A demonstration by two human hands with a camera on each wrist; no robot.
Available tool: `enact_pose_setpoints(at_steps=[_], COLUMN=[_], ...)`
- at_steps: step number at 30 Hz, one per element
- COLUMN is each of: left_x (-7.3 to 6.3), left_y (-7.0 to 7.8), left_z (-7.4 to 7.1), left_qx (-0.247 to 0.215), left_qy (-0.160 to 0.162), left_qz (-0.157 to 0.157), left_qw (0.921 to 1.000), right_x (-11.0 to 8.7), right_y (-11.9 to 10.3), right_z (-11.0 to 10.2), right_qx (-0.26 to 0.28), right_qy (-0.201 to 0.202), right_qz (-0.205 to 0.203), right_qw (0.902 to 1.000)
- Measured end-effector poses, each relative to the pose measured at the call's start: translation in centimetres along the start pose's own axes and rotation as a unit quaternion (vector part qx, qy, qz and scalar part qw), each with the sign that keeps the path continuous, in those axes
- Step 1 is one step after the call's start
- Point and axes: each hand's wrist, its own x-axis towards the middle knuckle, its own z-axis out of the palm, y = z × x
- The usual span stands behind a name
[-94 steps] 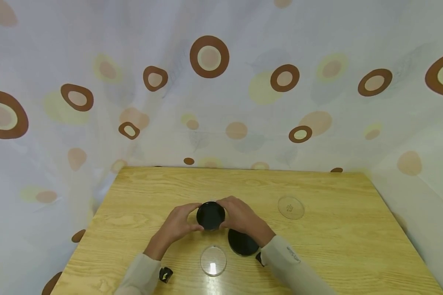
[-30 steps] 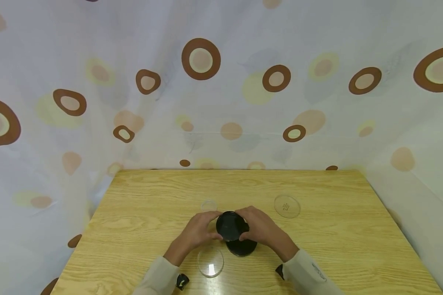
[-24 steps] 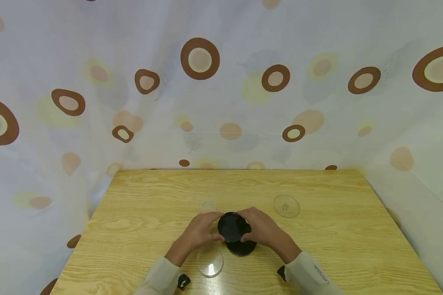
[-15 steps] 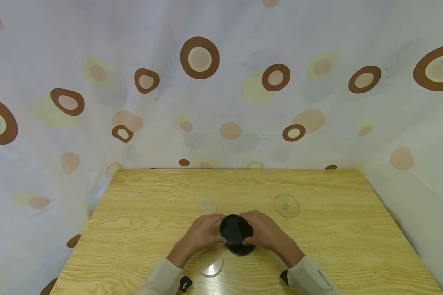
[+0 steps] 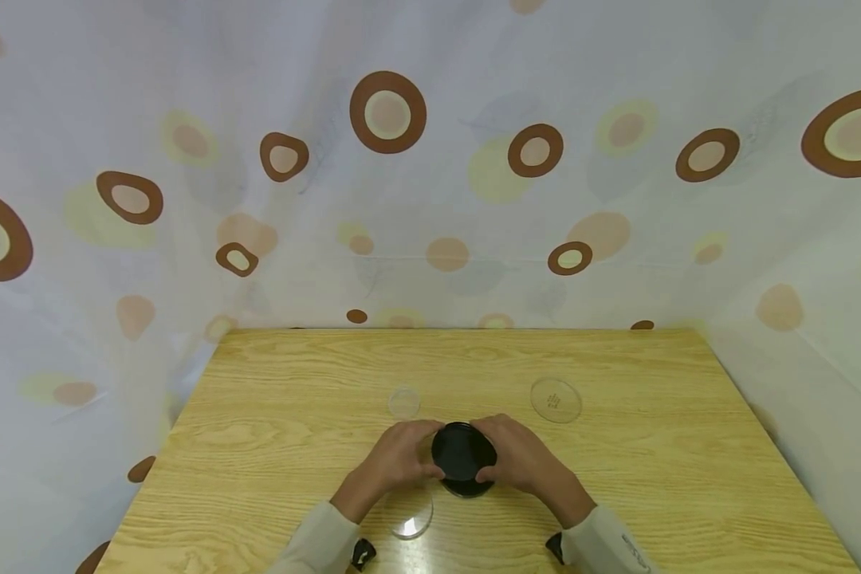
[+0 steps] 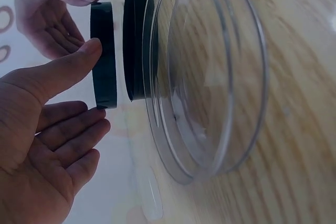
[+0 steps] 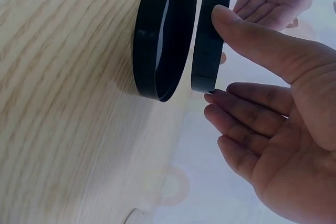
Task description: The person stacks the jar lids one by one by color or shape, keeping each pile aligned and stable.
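Note:
Both hands hold a shallow black round dish (image 5: 463, 450) by its rim, each pinching one side between thumb and fingers. My left hand (image 5: 396, 456) grips its left edge and my right hand (image 5: 522, 458) its right edge. Just below it on the table lies a wider black round dish (image 5: 466, 489), its cavity facing the held one in the right wrist view. A narrow gap separates the held dish (image 7: 211, 35) from the wider dish (image 7: 144, 40). Close to my left hand sits a clear petri dish (image 6: 210, 87), partly hidden by that hand in the head view.
On the wooden table (image 5: 653, 462), a small clear disc (image 5: 404, 402) lies beyond my left hand. A larger clear round dish or lid (image 5: 556, 400) with markings lies to the back right. A patterned curtain (image 5: 445, 159) hangs behind and at both sides.
Both hands have carried the smaller black dish right and toward the person, from over the small clear disc to above the wider black dish. The other dishes stay in place.

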Motion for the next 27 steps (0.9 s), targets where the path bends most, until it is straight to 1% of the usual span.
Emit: enact_pose_setpoints(at_steps=[3, 13, 19, 27], left_x=[0.1, 0.3, 0.4, 0.5], left_y=[0.1, 0.3, 0.4, 0.4], left_z=[0.1, 0.9, 1.1, 1.5], left_qx=[0.002, -0.001, 0.003, 0.005], left_qy=[-0.004, -0.004, -0.013, -0.018], left_qz=[-0.002, 0.012, 0.009, 0.007], left_qw=[1.0000, 0.9999, 0.9999, 0.9998], right_x=[-0.1, -0.5, -0.5, -0.6], right_y=[0.1, 0.6, 0.9, 0.9], right_z=[0.1, 0.4, 0.7, 1.0], right_qx=[0.007, 0.014, 0.020, 0.014], right_qy=[0.002, 0.006, 0.002, 0.002], right_qz=[0.002, 0.002, 0.003, 0.010], right_qw=[1.0000, 0.9999, 0.9998, 0.9998])
